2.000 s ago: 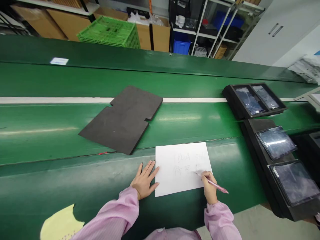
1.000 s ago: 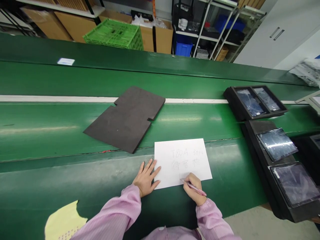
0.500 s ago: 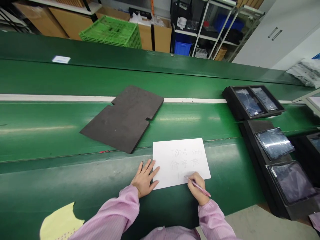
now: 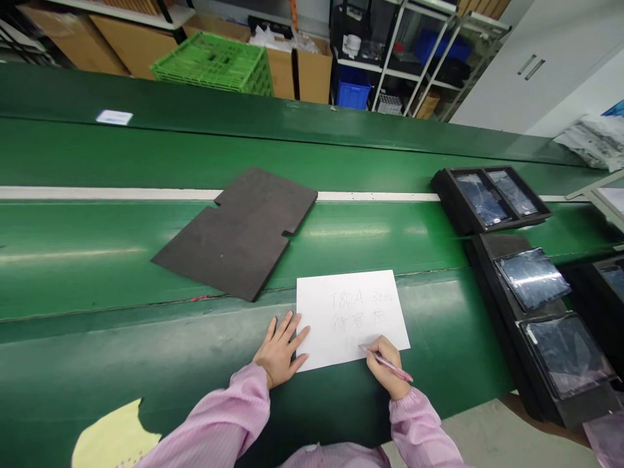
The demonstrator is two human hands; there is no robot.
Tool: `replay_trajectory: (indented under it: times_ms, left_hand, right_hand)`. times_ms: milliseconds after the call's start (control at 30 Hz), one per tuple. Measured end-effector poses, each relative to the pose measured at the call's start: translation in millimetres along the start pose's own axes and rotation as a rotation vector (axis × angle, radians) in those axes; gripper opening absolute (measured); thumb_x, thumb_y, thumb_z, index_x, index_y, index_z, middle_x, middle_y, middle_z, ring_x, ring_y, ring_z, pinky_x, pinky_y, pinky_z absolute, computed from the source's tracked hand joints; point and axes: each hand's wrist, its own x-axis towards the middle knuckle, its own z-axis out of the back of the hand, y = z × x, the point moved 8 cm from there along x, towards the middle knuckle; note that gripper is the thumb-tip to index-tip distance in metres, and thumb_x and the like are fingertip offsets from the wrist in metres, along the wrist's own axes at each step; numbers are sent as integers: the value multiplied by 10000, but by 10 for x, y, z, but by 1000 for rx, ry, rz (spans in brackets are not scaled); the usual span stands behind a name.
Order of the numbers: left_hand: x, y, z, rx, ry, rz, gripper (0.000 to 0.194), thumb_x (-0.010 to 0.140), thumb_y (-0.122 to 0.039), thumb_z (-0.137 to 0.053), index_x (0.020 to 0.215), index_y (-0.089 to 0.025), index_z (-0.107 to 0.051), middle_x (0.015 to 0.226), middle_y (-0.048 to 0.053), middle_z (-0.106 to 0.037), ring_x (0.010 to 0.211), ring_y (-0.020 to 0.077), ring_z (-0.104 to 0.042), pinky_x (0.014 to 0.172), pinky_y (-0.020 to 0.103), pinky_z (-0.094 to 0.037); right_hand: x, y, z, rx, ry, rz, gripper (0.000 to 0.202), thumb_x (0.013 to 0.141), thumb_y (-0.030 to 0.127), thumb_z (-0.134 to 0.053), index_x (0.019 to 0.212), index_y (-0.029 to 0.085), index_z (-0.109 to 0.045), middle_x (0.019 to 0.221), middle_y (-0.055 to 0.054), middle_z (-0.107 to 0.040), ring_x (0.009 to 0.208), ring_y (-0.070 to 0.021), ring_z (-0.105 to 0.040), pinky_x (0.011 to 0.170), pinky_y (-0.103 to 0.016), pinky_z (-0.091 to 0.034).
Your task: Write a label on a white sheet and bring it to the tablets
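From the head camera — the right hand (image 4: 385,369) has its fingers (image 4: 377,354) clenched round a slim pink pen (image 4: 390,368), tip down on the near edge of a white rectangular paper sheet (image 4: 348,315), partway through a third line of faint handwriting. I'd judge the next stroke needs the sheet kept from sliding. The left hand (image 4: 279,351) lies flat, fingers spread and released, fingertips pinning the sheet's left edge to the green table (image 4: 146,351). Beyond the fingers lies a dark grey notched foam slab (image 4: 238,234); right of them, black trays of bagged screens (image 4: 541,305).
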Motion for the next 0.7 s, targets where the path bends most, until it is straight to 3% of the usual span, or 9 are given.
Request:
replay_trajectory:
  times_ms: [267, 400, 700]
  left_hand:
    - [-16, -8, -16, 37, -16, -33, 539, 852, -491, -435, 1333, -249, -457, 1443, 128, -371, 1362, 331, -217, 1082, 542, -87]
    - [-16, -5, -14, 27, -9, -22, 530, 848, -488, -443, 1326, -262, -465, 1440, 116, -379, 1359, 325, -227, 1082, 536, -94]
    - [7, 15, -13, 3, 22, -8, 522, 843, -488, -442, 1316, -271, -479, 1422, 111, -410, 1325, 335, -297, 1077, 533, -87]
  right_hand:
    - [37, -60, 35, -7, -19, -27, 134, 807, 204, -521, 681, 194, -565, 624, 9, -534, 568, -131, -523, 535, -252, -425]
    - [8, -146, 154, -34, -114, -70, 158, 819, 210, -489, 667, 193, -526, 602, 14, -513, 545, -128, -503, 528, -256, -417]
    - [-5, -162, 176, -57, -109, -82, 157, 800, 189, -497, 646, 189, -523, 589, 18, -507, 534, -123, -500, 523, -247, -403]
